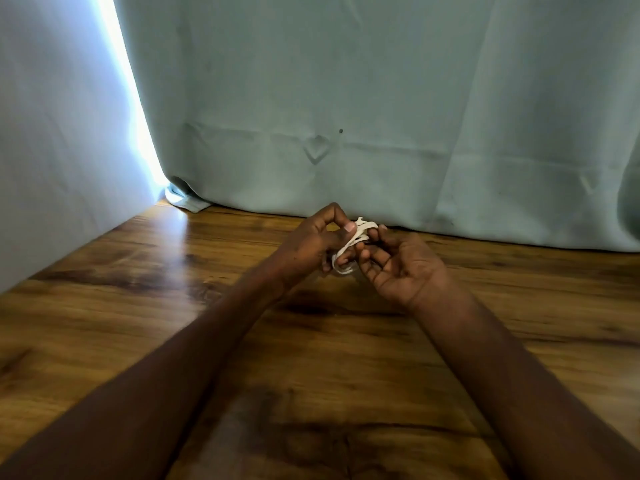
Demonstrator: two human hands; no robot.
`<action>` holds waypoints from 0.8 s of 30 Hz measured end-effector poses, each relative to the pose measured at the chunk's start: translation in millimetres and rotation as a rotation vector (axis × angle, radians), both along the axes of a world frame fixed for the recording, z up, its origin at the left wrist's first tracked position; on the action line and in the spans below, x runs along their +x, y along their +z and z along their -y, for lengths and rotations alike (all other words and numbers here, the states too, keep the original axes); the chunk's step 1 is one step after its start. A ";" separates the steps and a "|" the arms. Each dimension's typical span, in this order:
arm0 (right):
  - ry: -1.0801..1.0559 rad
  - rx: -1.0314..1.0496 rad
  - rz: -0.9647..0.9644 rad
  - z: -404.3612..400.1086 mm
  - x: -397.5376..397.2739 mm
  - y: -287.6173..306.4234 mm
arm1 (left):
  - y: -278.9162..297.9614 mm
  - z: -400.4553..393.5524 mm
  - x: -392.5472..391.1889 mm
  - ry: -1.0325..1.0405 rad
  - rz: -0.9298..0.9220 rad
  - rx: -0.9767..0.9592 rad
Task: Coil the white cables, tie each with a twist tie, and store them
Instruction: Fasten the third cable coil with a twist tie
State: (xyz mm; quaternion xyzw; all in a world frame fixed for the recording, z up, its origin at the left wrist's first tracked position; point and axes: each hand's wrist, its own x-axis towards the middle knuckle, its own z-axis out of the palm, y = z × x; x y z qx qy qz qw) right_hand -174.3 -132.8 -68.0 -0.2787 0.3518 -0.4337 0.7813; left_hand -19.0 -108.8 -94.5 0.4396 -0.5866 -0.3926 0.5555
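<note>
A small bundle of white cable [352,240] hangs in the air between both hands, above the far middle of the wooden table [138,306]. My left hand [313,240] pinches it between thumb and curled fingers, with loops wound round the fingers. My right hand [398,265] lies palm up, its fingers curled onto the right side of the bundle. The cable's ends and any twist tie are hidden among the fingers.
A pale green curtain [381,116] hangs along the table's far edge, right behind the hands. A bright gap of daylight [138,126] shows at its left, beside a pale wall [52,133]. Bare wood surrounds my forearms.
</note>
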 end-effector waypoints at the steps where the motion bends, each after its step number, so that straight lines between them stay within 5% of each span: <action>1: 0.005 -0.008 -0.008 0.3 -1.0 0.6 | 0.6 -1.2 -3.2 0.025 0.015 -0.032; 8: -0.024 0.049 0.006 2.0 -2.3 -1.3 | -7.4 -4.9 -17.7 0.049 0.044 -0.033; 13: -0.036 0.171 0.146 -0.5 -0.2 -1.8 | -10.2 -5.1 -16.4 0.250 0.370 -0.202; 18: 0.037 0.130 0.076 -13.5 2.1 2.6 | -12.3 -4.6 -18.7 0.287 0.515 -0.375; 24: 0.005 0.120 0.131 -13.0 3.2 5.0 | -15.0 1.3 -25.2 0.344 0.484 -0.447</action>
